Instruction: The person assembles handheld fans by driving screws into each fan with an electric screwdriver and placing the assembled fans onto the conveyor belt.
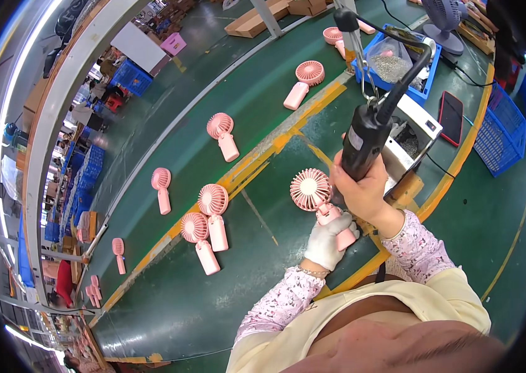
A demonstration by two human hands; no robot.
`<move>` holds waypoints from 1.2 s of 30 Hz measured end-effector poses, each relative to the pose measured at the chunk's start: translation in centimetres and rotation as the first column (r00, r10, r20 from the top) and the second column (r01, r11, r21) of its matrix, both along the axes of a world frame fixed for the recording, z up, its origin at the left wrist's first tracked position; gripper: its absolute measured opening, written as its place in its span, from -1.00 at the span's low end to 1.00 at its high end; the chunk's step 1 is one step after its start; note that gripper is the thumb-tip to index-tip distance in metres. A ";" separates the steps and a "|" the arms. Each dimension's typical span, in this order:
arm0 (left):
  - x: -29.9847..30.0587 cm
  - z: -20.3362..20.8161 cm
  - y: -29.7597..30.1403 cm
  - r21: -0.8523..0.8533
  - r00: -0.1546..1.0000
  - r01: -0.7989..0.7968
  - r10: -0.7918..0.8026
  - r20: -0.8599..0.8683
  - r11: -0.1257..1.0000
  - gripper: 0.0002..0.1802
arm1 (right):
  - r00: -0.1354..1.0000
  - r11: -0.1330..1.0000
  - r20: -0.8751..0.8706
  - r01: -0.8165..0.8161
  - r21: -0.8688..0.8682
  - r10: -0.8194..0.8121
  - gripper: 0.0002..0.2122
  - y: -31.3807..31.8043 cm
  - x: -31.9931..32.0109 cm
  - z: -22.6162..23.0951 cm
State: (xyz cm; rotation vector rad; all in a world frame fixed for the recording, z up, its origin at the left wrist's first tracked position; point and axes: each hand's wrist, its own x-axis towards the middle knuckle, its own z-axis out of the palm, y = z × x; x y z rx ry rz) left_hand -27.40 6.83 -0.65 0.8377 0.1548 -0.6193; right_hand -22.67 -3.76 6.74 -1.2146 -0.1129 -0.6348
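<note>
A white glove (320, 242) covers the left hand (329, 237), and a thin, light-coloured bracelet (314, 271) circles the wrist between it and the sleeve. The right hand (362, 191) is bare. Both forearms wear patterned covers: the left cover (278, 301) and the right cover (419, 247) are pale pinkish white, scattered with small darker motifs. Above them comes a loose, plain cream top (460, 297) with wide sleeves and soft folds.

Tube lights (6, 99) glare at left — the tabletop (144, 311) gleams (lower left) — and edges bend into black.
</note>
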 end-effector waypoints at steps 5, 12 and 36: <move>-0.1 -0.9 0.5 -0.003 0.988 0.047 -0.046 0.150 0.999 -0.73 | 0.999 0.998 -0.024 -0.043 -0.035 0.042 -0.70 0.5 -0.3 -0.9; -0.5 -0.8 1.5 0.755 0.459 -0.396 -0.600 0.655 0.522 -0.79 | 0.997 0.963 0.071 -0.017 -0.268 0.037 -0.58 1.0 -0.2 -2.4; 0.1 0.7 -0.2 -0.335 0.934 -0.020 -0.102 -0.342 0.942 -0.86 | 0.991 0.960 -0.002 0.130 -0.249 -0.135 -0.58 -1.1 0.7 0.7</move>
